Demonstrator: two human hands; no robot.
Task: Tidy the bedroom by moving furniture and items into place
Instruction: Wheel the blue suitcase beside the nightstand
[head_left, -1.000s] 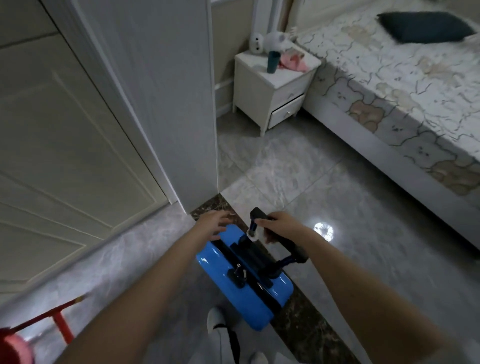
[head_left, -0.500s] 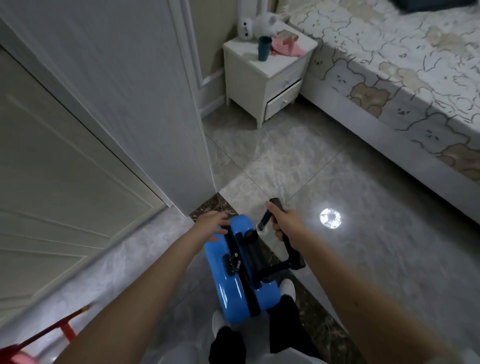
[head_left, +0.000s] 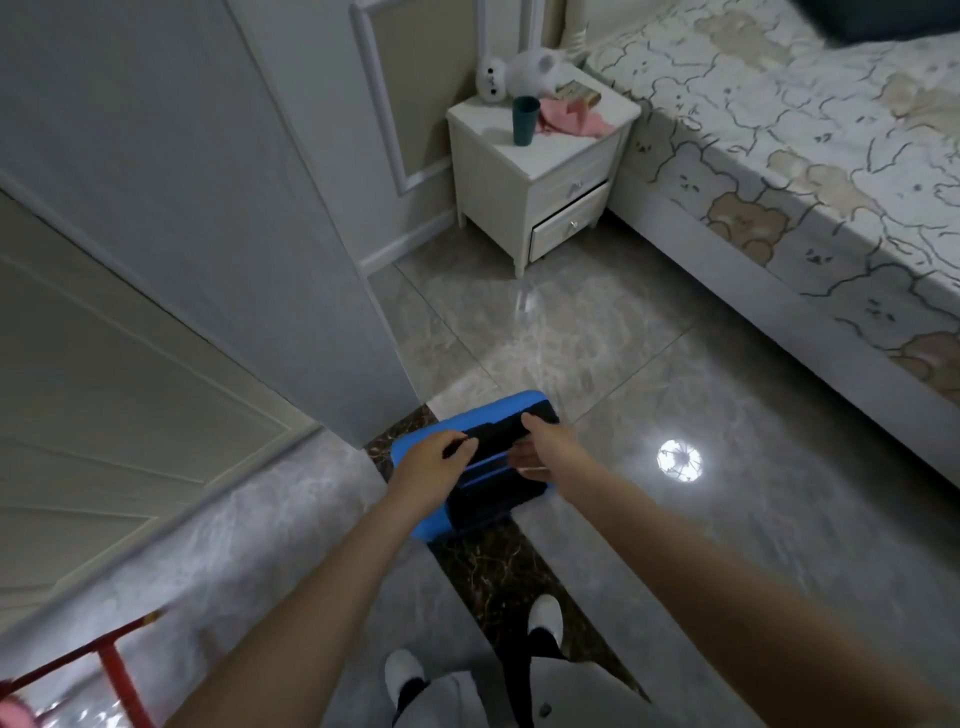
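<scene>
A small blue suitcase (head_left: 426, 436) with a black handle assembly stands on the dark marble threshold strip at the bedroom doorway. My left hand (head_left: 434, 470) rests on its top with fingers curled over the black handle bar. My right hand (head_left: 545, 449) grips the same black bar at its right end. The suitcase's lower body is hidden beneath my hands and its own top.
An open white door (head_left: 249, 218) stands just left of the suitcase. A white nightstand (head_left: 540, 166) with a teal cup (head_left: 524, 119), pink cloth and plush toy stands ahead. The bed (head_left: 810, 171) runs along the right. A red frame (head_left: 104, 660) is at bottom left.
The suitcase has rolled forward onto the threshold and turned broadside. Its pull handle now lies down against the top, and both hands sit on the bar. The view has moved closer to the nightstand.
</scene>
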